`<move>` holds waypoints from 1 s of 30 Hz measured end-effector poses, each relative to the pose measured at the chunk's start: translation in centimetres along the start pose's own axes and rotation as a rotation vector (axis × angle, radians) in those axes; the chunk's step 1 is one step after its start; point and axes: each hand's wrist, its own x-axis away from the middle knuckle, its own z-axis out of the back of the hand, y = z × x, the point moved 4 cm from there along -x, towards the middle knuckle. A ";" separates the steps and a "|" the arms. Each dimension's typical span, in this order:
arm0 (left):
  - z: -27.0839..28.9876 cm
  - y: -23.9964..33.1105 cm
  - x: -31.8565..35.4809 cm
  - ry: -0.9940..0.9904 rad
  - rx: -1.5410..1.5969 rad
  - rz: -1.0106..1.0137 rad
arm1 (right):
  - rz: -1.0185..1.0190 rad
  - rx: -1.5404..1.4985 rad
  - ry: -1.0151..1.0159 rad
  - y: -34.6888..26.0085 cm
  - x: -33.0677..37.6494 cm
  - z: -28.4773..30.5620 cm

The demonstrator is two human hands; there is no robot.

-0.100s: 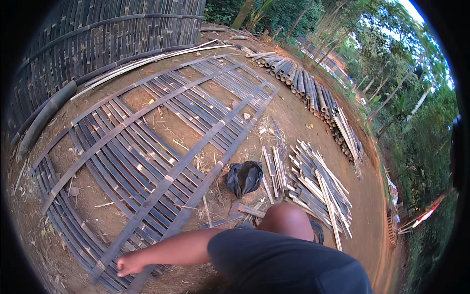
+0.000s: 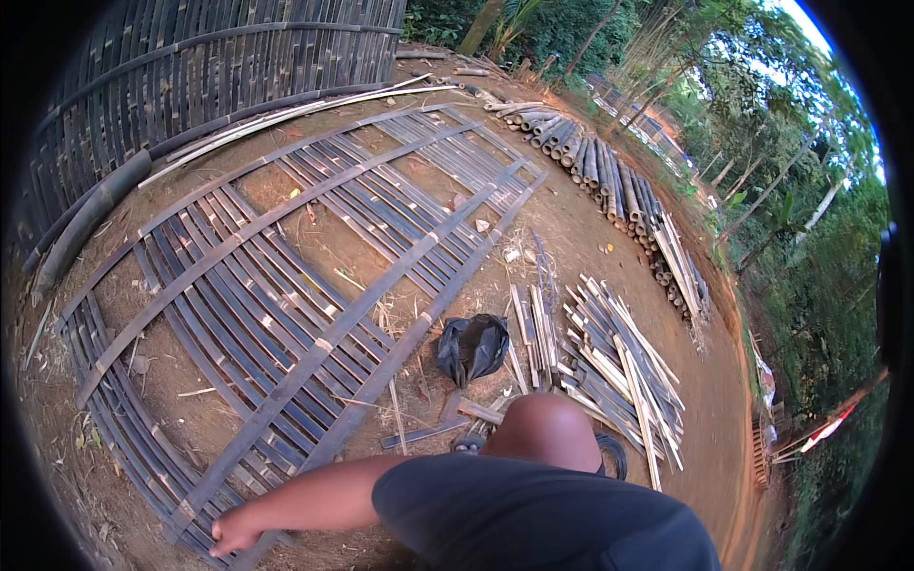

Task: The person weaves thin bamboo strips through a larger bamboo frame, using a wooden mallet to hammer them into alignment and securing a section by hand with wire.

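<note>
A big bamboo lattice panel [image 2: 286, 276] lies flat on the dirt, split slats [image 2: 619, 371] piled to its right, and the left hand [image 2: 233, 535] curls loosely onto its near corner, where a sharp splinter could cut; right hand unseen.

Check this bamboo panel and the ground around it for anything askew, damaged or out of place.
Nothing looks damaged. The bamboo panel lies flat, slats even. A crumpled black plastic bag sits beside the cut strips. The left hand rests on the panel's near edge.
</note>
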 end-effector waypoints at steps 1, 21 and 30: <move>-2.1 -1.9 1.4 0.040 -0.052 0.074 | 0.019 0.019 -0.049 1.0 -0.4 -1.4; 11.1 -2.6 -1.7 0.380 0.147 -0.368 | 0.061 0.249 0.024 14.6 19.6 -7.2; 1.4 5.4 -1.6 0.581 0.100 -0.563 | 0.276 0.200 0.353 20.6 24.8 -8.7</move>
